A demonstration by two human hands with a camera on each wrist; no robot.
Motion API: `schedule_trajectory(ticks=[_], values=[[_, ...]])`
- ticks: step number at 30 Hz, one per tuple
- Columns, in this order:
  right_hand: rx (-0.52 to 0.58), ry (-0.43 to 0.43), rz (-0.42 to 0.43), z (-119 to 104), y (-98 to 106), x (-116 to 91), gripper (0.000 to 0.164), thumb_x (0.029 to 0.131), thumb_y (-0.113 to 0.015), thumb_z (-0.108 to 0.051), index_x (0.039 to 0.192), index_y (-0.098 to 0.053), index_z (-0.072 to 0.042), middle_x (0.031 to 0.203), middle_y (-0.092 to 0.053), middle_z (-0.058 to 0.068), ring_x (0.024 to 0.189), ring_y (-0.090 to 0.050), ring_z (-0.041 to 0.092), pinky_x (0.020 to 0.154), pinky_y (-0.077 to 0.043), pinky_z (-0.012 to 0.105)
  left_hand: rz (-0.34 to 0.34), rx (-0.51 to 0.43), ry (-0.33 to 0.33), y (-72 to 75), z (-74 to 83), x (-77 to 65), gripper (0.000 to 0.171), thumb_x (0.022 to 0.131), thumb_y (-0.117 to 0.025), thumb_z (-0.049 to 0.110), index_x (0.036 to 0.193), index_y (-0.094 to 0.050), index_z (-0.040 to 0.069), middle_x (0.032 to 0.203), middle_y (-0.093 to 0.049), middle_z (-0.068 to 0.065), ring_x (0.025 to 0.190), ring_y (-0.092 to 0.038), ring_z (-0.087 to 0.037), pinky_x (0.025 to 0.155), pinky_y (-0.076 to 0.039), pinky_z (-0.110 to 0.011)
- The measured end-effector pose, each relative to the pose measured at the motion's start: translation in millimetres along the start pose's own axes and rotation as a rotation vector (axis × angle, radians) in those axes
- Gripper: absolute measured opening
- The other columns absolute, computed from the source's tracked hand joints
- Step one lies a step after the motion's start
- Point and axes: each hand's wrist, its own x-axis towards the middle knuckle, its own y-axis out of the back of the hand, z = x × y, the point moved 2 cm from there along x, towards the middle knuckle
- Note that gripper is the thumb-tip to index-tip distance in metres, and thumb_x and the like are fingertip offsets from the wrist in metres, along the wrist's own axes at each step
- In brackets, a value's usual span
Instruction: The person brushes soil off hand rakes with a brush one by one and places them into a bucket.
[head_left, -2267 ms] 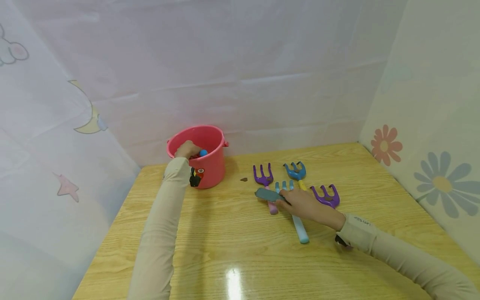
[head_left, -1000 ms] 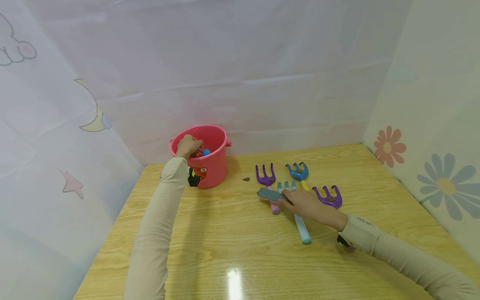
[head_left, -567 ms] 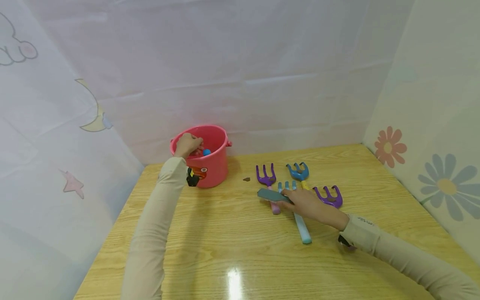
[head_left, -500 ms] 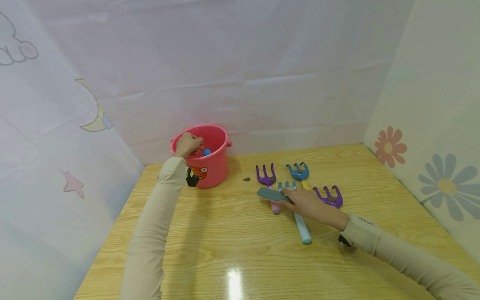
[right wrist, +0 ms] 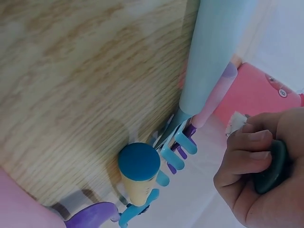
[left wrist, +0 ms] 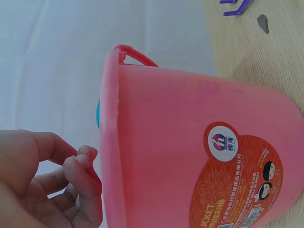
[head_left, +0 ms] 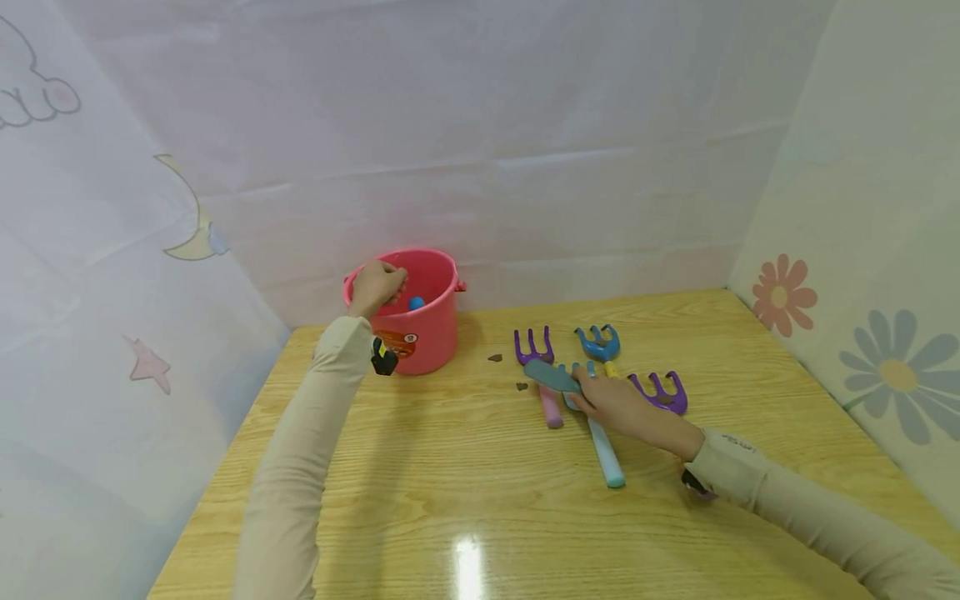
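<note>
My left hand (head_left: 377, 287) is over the near-left rim of a pink bucket (head_left: 431, 337). In the left wrist view its fingers (left wrist: 83, 183) are curled in, and I see nothing between them. A blue round object (head_left: 416, 304) shows inside the bucket. My right hand (head_left: 611, 404) grips a grey-green brush (head_left: 551, 376), whose white bristles (right wrist: 236, 123) show in the right wrist view. The brush is above a purple hand fork with a pink handle (head_left: 551, 408). Beneath the right hand lies a light blue hand fork (head_left: 604, 454), its head partly hidden.
To the right lie a blue hand fork with a yellow handle (head_left: 600, 346) and another purple hand fork (head_left: 663, 400). Small brown crumbs (head_left: 495, 357) lie on the wooden table (head_left: 450, 467). Printed cloth (head_left: 562, 167) hangs behind and at both sides.
My left hand has risen slightly in the bucket opening. The right hand has swung the brush slightly up and right. A brown crumb now lies on the table beside the pink-handled fork.
</note>
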Motion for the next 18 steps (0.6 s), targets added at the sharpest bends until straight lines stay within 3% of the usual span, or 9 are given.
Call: schedule_trajectory(ticks=[12,15,18], values=[[0.044,-0.004,0.000,2.5,3.3,-5.1,0.020,0.099,-0.059,-0.016,0.105,-0.052,0.002,0.065,-0.048,-0.003,0.047,-0.042,0.007,0.040,-0.031,0.019,0.012,-0.020,0.015,-0.7,2.9,-4.2,0.029,0.101,-0.052,0.021,0.084,-0.065,0.001,0.087,-0.065,-0.020,0.053,-0.052,-0.007,0.057,-0.048,-0.018],[0.037,-0.031,-0.008,3.8,2.8,-5.4,0.024,0.100,-0.059,-0.021,0.108,-0.054,0.001,0.066,-0.049,-0.003,0.047,-0.044,0.007,0.040,-0.032,0.021,0.014,-0.014,0.023,-0.7,3.3,-5.9,0.030,0.101,-0.052,0.023,0.086,-0.065,0.002,0.089,-0.065,-0.021,0.055,-0.052,-0.008,0.058,-0.048,-0.019],[0.015,-0.041,-0.013,5.9,2.2,-6.1,0.035,0.100,-0.059,-0.027,0.117,-0.056,0.004,0.068,-0.054,-0.002,0.048,-0.046,0.008,0.040,-0.034,0.022,0.018,-0.006,0.022,-1.0,3.5,-6.0,0.030,0.101,-0.052,0.023,0.086,-0.065,0.001,0.079,-0.064,-0.013,0.056,-0.053,-0.009,0.058,-0.047,-0.020]])
